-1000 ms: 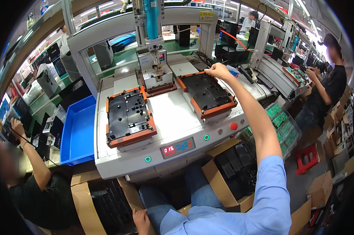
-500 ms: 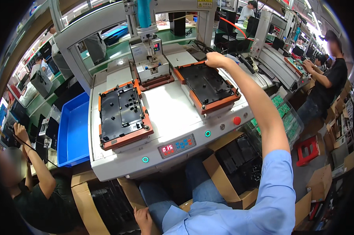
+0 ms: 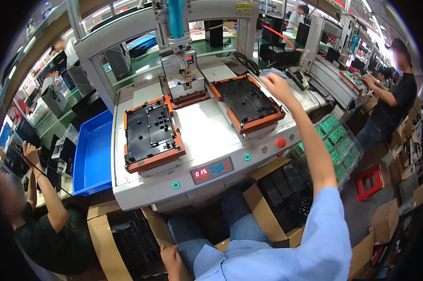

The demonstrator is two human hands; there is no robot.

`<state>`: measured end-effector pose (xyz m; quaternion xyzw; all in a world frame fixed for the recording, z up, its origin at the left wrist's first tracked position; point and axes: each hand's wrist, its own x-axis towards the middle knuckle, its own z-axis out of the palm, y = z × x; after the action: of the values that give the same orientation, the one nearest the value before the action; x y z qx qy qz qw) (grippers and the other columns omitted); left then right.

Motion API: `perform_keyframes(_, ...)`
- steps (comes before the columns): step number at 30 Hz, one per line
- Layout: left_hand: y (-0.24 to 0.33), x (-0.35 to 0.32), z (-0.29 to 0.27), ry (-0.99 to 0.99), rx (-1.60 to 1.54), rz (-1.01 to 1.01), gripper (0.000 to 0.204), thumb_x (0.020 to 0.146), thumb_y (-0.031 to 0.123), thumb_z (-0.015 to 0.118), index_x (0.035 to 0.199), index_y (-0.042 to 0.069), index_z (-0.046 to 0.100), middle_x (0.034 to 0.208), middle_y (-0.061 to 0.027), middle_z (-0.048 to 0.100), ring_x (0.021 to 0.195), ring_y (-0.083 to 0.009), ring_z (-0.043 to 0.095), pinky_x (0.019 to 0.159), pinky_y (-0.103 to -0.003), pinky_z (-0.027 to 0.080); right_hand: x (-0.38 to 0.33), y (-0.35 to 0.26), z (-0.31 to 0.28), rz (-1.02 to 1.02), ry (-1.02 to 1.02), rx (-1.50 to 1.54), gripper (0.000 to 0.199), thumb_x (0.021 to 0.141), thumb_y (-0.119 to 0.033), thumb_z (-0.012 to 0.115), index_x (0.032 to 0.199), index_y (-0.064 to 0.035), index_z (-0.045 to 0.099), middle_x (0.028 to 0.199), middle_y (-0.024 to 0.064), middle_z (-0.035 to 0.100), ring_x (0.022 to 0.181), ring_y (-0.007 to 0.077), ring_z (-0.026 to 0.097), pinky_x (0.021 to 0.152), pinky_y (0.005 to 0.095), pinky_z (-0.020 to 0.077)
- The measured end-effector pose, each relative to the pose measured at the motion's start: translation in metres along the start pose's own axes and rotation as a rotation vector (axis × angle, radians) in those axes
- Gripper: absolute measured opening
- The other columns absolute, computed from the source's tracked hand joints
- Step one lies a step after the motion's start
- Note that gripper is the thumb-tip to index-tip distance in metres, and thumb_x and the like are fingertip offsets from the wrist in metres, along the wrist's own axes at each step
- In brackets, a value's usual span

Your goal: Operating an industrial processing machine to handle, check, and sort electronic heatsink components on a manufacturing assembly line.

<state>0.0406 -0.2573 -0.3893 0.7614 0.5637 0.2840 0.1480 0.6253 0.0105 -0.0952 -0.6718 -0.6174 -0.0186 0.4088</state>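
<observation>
My right hand (image 3: 275,86) hangs just right of the right orange fixture (image 3: 262,122), apart from it, its fingers loosely spread and seemingly holding nothing. In that fixture lies a flat black plastic panel (image 3: 246,98). A second orange fixture (image 3: 157,161) on the left holds another black panel (image 3: 148,131) dotted with small black bumps. Low in front of me, my left hand (image 3: 170,257) rests beside my thigh at the flap of a cardboard box (image 3: 101,239), fingers loosely laid out. Between the fixtures, at the back, stands the press head (image 3: 185,84).
A blue tray (image 3: 93,154) sits left of the machine. The front panel carries lit green buttons, a red knob (image 3: 281,143) and a display (image 3: 201,173). Another box (image 3: 263,215) of black parts stands right of my legs, near trays of green boards (image 3: 335,136). Co-workers sit on both sides.
My right hand has come away from the far corner of the right fixture and moved right and slightly nearer. My left hand stays low by the box. The view has shifted slightly.
</observation>
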Motion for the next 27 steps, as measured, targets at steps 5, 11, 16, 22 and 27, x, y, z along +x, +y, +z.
perform_keyframes(5, -0.004, 0.002, 0.0, 0.013, 0.013, 0.031, 0.013, 0.076, -0.002, 0.058, 0.086, 0.002, 0.064, 0.078, -0.0121, 0.062, 0.08, -0.0298, 0.06, 0.104, -0.051, 0.036, -0.115, -0.011, -0.008, 0.275, 0.234, 0.153, 0.029, 0.087, -0.028, 0.069, 0.097, -0.0018, 0.062, 0.083, 0.0055, 0.065, 0.076, 0.011, 0.06, 0.068, 0.0263, 0.0476)
perform_keyframes(11, -0.001, 0.004, -0.002, -0.017, 0.014, 0.023, 0.012, 0.077, -0.003, 0.057, 0.086, 0.001, 0.064, 0.078, -0.0128, 0.062, 0.08, -0.03, 0.06, 0.104, -0.051, 0.036, -0.133, -0.031, 0.004, 0.155, 0.38, 0.326, 0.021, 0.093, -0.018, 0.059, 0.106, -0.0023, 0.063, 0.101, 0.0077, 0.063, 0.099, 0.0185, 0.057, 0.089, 0.0314, 0.0429)
perform_keyframes(16, 0.002, 0.008, 0.001, -0.022, 0.031, 0.029, 0.013, 0.077, -0.004, 0.057, 0.087, 0.001, 0.064, 0.077, -0.0135, 0.061, 0.079, -0.0301, 0.059, 0.105, -0.05, 0.035, -0.13, -0.026, -0.008, 0.075, 0.354, 0.15, 0.022, 0.092, -0.019, 0.059, 0.104, -0.002, 0.065, 0.102, 0.0067, 0.063, 0.101, 0.0165, 0.056, 0.092, 0.03, 0.0408)
perform_keyframes(22, 0.002, 0.006, 0.002, -0.003, 0.015, 0.039, 0.022, 0.072, -0.006, 0.053, 0.089, 0.001, 0.065, 0.076, -0.0145, 0.06, 0.08, -0.0309, 0.058, 0.107, -0.049, 0.033, -0.129, -0.023, -0.015, 0.032, 0.236, 0.263, 0.02, 0.093, -0.017, 0.059, 0.105, -0.0021, 0.064, 0.106, 0.0083, 0.064, 0.104, 0.018, 0.056, 0.094, 0.0302, 0.0404)
perform_keyframes(27, 0.001, 0.005, 0.002, 0.001, 0.03, 0.05, 0.018, 0.074, -0.005, 0.055, 0.088, 0.001, 0.064, 0.077, -0.0144, 0.06, 0.079, -0.0307, 0.059, 0.106, -0.05, 0.034, -0.186, -0.063, 0.025, -0.17, 0.364, -0.391, 0.049, 0.096, -0.023, 0.05, 0.137, 0.0019, 0.041, 0.142, 0.0191, 0.041, 0.131, 0.0346, 0.037, 0.109, 0.0434, 0.0255)
